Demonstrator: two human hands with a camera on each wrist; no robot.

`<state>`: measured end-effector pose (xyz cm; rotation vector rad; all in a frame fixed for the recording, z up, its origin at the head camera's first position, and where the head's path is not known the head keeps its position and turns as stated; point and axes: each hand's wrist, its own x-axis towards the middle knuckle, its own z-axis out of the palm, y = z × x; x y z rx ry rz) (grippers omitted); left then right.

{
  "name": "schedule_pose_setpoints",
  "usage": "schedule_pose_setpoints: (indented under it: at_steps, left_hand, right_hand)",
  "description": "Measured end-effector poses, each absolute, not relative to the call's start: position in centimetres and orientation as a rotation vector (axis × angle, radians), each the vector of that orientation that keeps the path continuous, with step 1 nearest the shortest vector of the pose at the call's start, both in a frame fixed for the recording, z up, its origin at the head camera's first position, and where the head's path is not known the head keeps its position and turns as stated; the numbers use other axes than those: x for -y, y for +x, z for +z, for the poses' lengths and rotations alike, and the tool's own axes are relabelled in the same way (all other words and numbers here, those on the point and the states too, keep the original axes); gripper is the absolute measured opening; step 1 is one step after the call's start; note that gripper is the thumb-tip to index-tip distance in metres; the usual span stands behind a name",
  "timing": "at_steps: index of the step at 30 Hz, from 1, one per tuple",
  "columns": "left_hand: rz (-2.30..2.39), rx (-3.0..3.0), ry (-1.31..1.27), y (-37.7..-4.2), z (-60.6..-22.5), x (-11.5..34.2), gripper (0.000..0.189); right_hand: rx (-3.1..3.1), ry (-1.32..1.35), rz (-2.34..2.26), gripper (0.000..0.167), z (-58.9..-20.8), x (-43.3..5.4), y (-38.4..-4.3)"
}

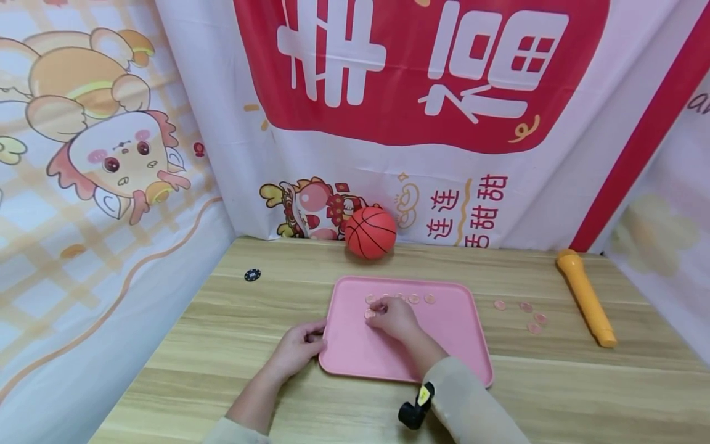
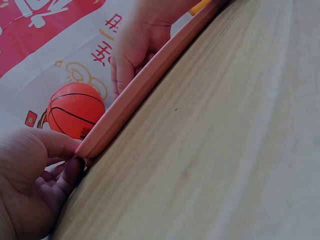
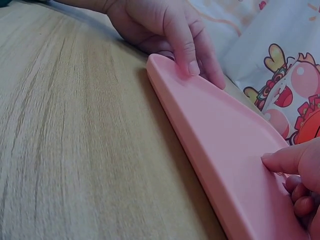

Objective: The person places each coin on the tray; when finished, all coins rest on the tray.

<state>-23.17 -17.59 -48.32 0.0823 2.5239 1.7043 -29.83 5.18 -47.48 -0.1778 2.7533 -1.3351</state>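
Observation:
A pink tray (image 1: 355,351) lies on the wooden table. My left hand (image 1: 299,348) grips its left edge, the thumb on top at the rim and the fingers curled at the side, as the left wrist view also shows. Over the upper left of the tray, my right hand (image 1: 395,317) pinches a small clear pinkish disc (image 1: 370,314) between thumb and fingers, low at the tray's surface. Just beyond the fingertips runs a row of similar discs (image 1: 429,298) along the tray's far side, partly hidden by the hand.
Several more clear discs (image 1: 525,306) lie on the table right of the tray. Farther right is a yellow-orange toy microphone (image 1: 587,299). A small red basketball (image 1: 370,232) sits behind the tray against the printed cloth (image 1: 310,154). At the back left lies a black poker chip (image 1: 252,275).

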Motion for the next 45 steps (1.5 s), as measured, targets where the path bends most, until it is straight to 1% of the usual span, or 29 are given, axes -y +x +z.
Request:
schedule_pose_setpoints:
  at_steps: [5, 8, 14, 18, 25, 32, 36, 45]
  left_hand:
    - [1.700, -2.534, 0.059, -23.1, -48.3, 17.4, 0.049]
    - [1.700, -2.538, 0.059, -23.1, -48.3, 17.4, 0.048]
    - [1.703, -2.533, 0.073, -23.0, -48.3, 17.5, 0.048]
    - [1.698, -2.538, 0.075, -23.1, -48.4, 17.4, 0.048]
    - [1.706, -2.531, 0.071, -23.0, -48.3, 17.5, 0.049]
    - [1.687, -2.546, 0.059, -23.1, -48.5, 17.6, 0.049]
    - [1.686, -2.548, 0.060, -23.3, -48.6, 17.6, 0.049]
    - [1.693, -2.538, 0.054, -23.5, -48.7, 17.5, 0.050]
  right_hand:
    - [-2.746, -0.179, -1.354, 0.027, -47.6, -5.3, -29.8]
    - [-2.702, -0.177, -1.441, 0.028, -47.8, -5.6, -29.8]
    - [-2.571, -0.146, -1.614, 0.031, -47.6, -7.7, -29.4]
    - [-2.556, -0.105, -1.648, 0.033, -46.6, -10.3, -28.5]
    - [-2.765, -0.092, -1.584, 0.034, -45.6, -15.9, -27.9]
    - [-2.772, 0.082, -1.633, 0.043, -45.8, -21.7, -27.1]
    - [-2.856, 0.097, -1.527, 0.047, -46.0, -25.1, -26.6]
    - [-2.845, 0.290, -1.393, 0.064, -47.0, -30.9, -25.6]
